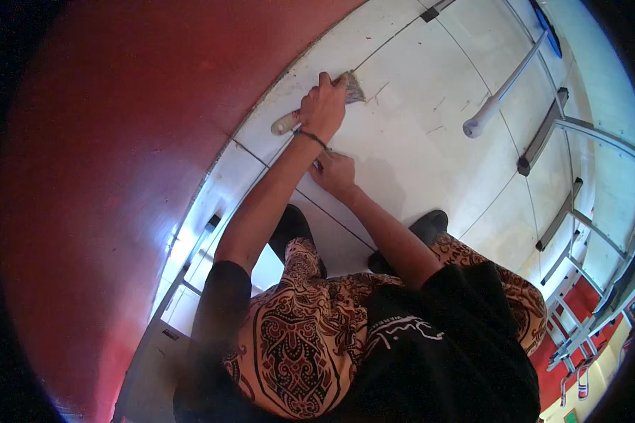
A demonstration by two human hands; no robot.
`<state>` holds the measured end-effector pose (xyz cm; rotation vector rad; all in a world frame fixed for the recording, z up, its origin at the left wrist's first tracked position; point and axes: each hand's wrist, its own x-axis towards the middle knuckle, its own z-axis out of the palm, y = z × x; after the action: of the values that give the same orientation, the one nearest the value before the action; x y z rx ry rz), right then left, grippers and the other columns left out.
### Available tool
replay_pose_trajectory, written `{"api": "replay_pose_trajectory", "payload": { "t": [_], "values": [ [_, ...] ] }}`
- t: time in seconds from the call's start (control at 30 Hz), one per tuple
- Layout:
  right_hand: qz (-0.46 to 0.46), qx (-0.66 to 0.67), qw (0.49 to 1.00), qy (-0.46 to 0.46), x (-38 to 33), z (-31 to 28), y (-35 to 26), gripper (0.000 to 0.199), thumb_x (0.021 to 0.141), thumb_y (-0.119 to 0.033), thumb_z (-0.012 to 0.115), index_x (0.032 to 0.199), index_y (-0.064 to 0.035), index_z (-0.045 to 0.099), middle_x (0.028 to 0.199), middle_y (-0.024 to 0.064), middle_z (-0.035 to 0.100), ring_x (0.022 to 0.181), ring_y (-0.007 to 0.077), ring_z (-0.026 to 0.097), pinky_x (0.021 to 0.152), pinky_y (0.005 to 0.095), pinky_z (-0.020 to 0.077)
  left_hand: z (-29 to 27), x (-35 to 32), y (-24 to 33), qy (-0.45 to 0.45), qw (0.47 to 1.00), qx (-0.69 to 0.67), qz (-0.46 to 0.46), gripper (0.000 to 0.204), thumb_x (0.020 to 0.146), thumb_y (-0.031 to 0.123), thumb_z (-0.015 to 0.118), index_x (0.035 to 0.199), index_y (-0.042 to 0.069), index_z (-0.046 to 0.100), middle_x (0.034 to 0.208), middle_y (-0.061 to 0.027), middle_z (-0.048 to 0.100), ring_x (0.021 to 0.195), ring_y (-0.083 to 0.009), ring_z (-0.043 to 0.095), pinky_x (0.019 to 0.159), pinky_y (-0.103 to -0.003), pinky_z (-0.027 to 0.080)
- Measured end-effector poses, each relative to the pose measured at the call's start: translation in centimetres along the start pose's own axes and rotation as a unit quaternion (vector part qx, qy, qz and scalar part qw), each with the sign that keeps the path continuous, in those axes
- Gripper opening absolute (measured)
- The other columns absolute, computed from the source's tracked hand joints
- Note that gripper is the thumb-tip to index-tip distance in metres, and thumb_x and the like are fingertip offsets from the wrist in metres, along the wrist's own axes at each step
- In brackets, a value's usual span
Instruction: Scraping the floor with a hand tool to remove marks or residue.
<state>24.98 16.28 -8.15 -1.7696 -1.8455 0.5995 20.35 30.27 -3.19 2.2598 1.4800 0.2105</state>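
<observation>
My left hand (324, 111), with a dark band at its wrist, is closed around a paintbrush. The brush's greyish bristles (355, 87) point to the far right, over the white tiled floor (416, 106). Its pale handle (285, 125) sticks out behind the hand, near the base of the red wall. Just below the left wrist, my right hand (336, 173) is closed with its fingers curled. Something narrow seems to be in it, but the left wrist partly covers that spot. Small dark scraps (437, 129) lie on the tiles to the right of the bristles.
A red wall (120, 141) rises along the left. On the right, a pole with a pale grip (478, 121) slants across the floor near a blue object (547, 32). Metal frames with black feet (543, 134) stand there too. My dark shoes (430, 224) are below my hands.
</observation>
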Motion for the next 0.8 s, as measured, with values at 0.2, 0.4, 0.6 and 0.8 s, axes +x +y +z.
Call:
{"api": "replay_pose_trajectory", "payload": {
  "t": [0.2, 0.4, 0.6, 0.8],
  "values": [
    [0.015, 0.043, 0.999, 0.016, -0.3, 0.1, 0.4, 0.017, 0.080, -0.023, 0.065, 0.071, -0.0099, 0.059, 0.064, 0.0058, 0.062, 0.056, 0.0250, 0.062, 0.051, 0.0375, 0.0493, -3.3, -7.3, -4.7, 0.015, 0.989, 0.091, -0.112, 0.042, 0.087, 0.030, 0.056, 0.126, 0.014, 0.052, 0.102, -0.0221, 0.053, 0.082, -0.0399, 0.062, 0.071, -0.045, 0.053],
    [0.010, 0.024, 1.000, 0.006, -0.5, 0.5, 0.7, 0.021, 0.081, -0.025, 0.064, 0.068, -0.0097, 0.057, 0.064, 0.0066, 0.062, 0.056, 0.0256, 0.062, 0.051, 0.0380, 0.0491, -1.5, -8.7, -7.7, -0.030, 0.988, 0.092, -0.123, 0.044, 0.086, 0.034, 0.059, 0.125, 0.014, 0.053, 0.103, -0.0186, 0.051, 0.081, -0.0359, 0.064, 0.067, -0.045, 0.054],
    [-0.007, 0.011, 1.000, 0.024, -0.2, 0.4, 0.2, 0.021, 0.081, -0.024, 0.063, 0.069, -0.0095, 0.057, 0.064, 0.0067, 0.062, 0.056, 0.0263, 0.062, 0.051, 0.0381, 0.0494, 0.7, -0.6, -1.5, -0.005, 0.999, 0.040, -0.017, 0.034, 0.090, 0.030, 0.054, 0.118, 0.011, 0.051, 0.099, -0.0207, 0.051, 0.077, -0.0374, 0.064, 0.063, -0.044, 0.055],
    [0.007, 0.007, 1.000, 0.027, -0.4, 0.5, 0.2, 0.018, 0.081, -0.023, 0.064, 0.070, -0.0099, 0.059, 0.065, 0.0061, 0.063, 0.057, 0.0265, 0.062, 0.051, 0.0382, 0.0495, -2.5, -2.0, 0.1, 0.038, 0.999, -0.016, 0.008, 0.032, 0.088, 0.024, 0.055, 0.116, 0.008, 0.053, 0.097, -0.0217, 0.051, 0.078, -0.0385, 0.063, 0.065, -0.044, 0.055]
  ]
}}
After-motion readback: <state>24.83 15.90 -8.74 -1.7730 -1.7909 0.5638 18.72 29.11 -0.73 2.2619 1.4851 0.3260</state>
